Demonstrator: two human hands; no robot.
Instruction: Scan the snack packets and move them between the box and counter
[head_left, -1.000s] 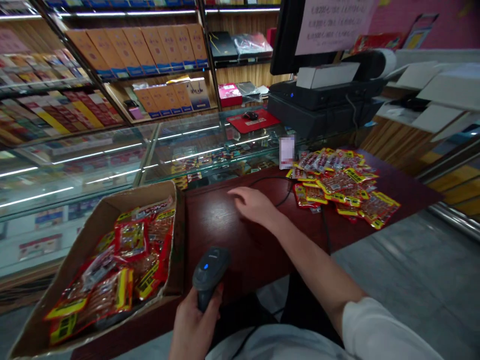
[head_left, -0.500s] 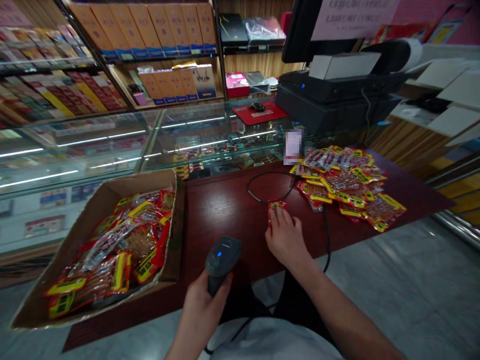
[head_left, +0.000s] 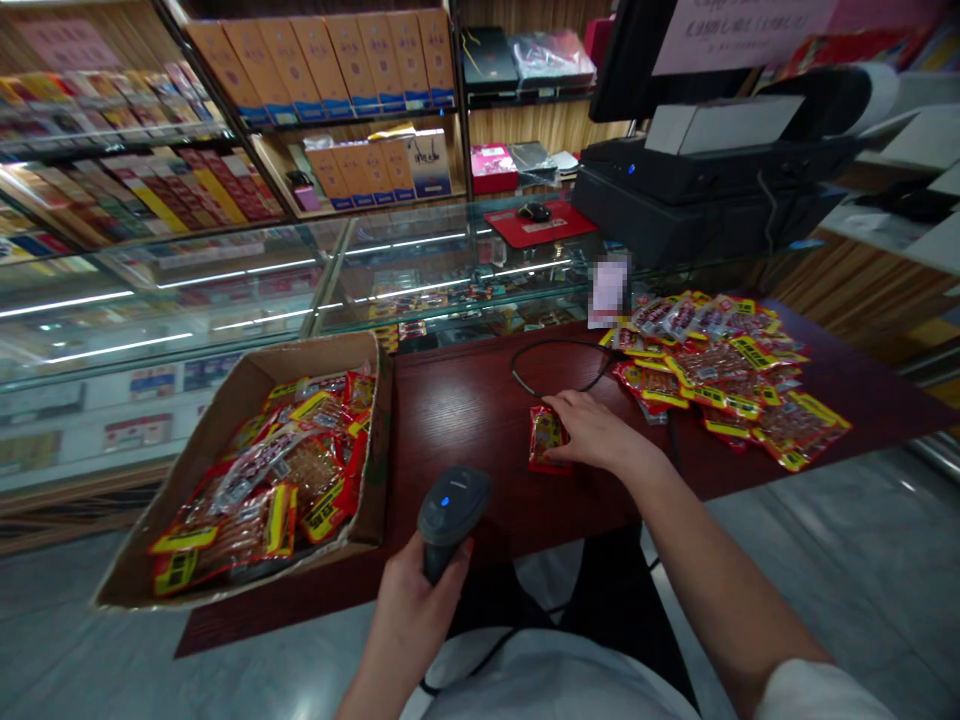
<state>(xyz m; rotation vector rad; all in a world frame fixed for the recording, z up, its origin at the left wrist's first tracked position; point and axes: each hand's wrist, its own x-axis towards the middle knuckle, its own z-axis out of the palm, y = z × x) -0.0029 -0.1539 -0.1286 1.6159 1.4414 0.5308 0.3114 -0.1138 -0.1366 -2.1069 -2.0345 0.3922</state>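
Observation:
My left hand [head_left: 422, 600] is wrapped round the handle of a dark barcode scanner [head_left: 455, 503], its head tilted up above the front of the brown tabletop [head_left: 450, 400]. To the right, my right hand [head_left: 589, 430] grips a small red snack packet [head_left: 545, 438] by its right side, thumb below and fingers above. The packet lies on the wood with its printed face partly showing. Left of the scanner, an open cardboard box [head_left: 384, 440] holds several red and yellow snack packets [head_left: 307, 465]. A loose heap of similar packets [head_left: 720, 365] lies to the right of my right hand.
A black cable loop [head_left: 517, 365] rests behind the small packet. Glass display counters [head_left: 405, 262] run along the back, with a red mouse pad [head_left: 517, 230] on top. A dark cash register unit [head_left: 697, 200] stands at back right, beyond the heap.
My right hand has shifted from on top of the small packet to its right side, uncovering more of it. The view has swung slightly left. My left hand still holds the scanner.

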